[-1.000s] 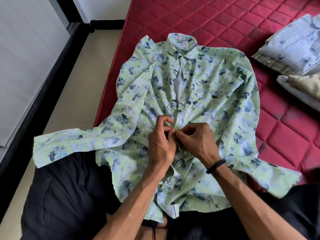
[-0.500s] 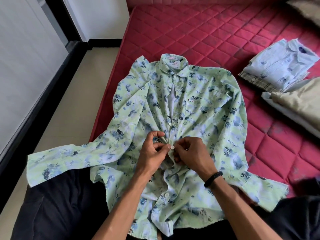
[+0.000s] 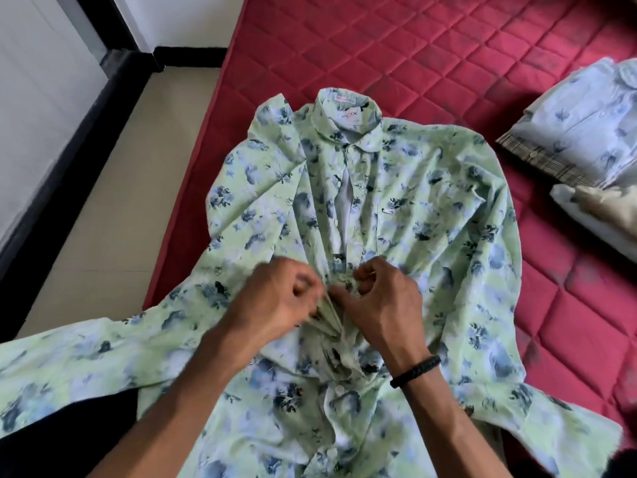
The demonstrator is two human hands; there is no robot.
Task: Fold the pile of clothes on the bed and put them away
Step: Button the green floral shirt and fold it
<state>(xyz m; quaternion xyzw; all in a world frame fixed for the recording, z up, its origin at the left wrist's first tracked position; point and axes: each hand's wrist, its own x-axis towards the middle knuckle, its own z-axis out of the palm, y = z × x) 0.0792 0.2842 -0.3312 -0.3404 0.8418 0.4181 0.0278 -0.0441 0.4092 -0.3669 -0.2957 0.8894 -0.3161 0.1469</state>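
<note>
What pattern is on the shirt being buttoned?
Dark blue flowers on pale green shirt; head view shows it.

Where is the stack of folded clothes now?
In the head view, the folded clothes lie at the right edge on the red mattress, right of the green floral shirt.

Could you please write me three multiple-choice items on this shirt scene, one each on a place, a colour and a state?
1. Where do the folded clothes lie?
A. on the floor
B. on the mattress, right of the shirt
C. on the shirt's collar

2. What colour is the mattress?
A. red
B. grey
C. yellow

3. What are the hands doing?
A. resting flat on the floor
B. lifting the folded clothes
C. pinching the shirt's front placket

Answers:
1 B, the stack sits at the right edge on the quilted cover.
2 A, red shows all around the shirt.
3 C, the left hand and right hand meet at the buttons mid-front.
</note>
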